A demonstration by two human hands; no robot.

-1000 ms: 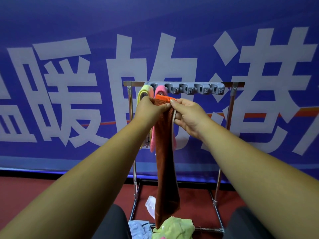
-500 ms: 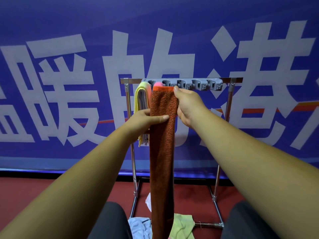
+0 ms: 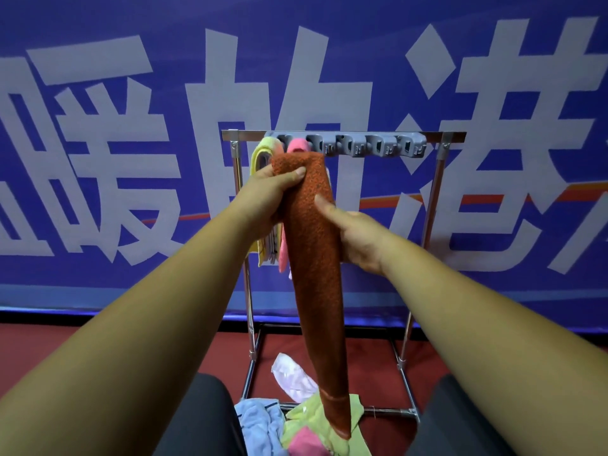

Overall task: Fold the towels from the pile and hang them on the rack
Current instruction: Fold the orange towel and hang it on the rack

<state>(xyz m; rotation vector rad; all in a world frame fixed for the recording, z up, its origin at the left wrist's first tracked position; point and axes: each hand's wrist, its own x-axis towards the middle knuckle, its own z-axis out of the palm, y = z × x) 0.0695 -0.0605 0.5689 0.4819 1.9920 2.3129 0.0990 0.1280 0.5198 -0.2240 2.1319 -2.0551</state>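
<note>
Rust terry towel (image 3: pixel 316 274) (nubbly, narrow).

Inspection of lettering: a blue banner (image 3: pixel 296 14) is recorded across the background, from 9 to 3 o'clock. Large white Chinese characters are printed on it. "暖" (image 3: pixel 98 60) is read at 10 o'clock, "的" (image 3: pixel 202 143) at 12 o'clock and "港" (image 3: pixel 513 103) at 2 o'clock. Cut-off characters are noted at 9 o'clock (image 3: pixel 19 238) and 3 o'clock (image 3: pixel 579 241); these cannot be read.

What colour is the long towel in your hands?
The towel is rusty orange, with a smoother band near its bottom end. The head view shows it best.
</note>
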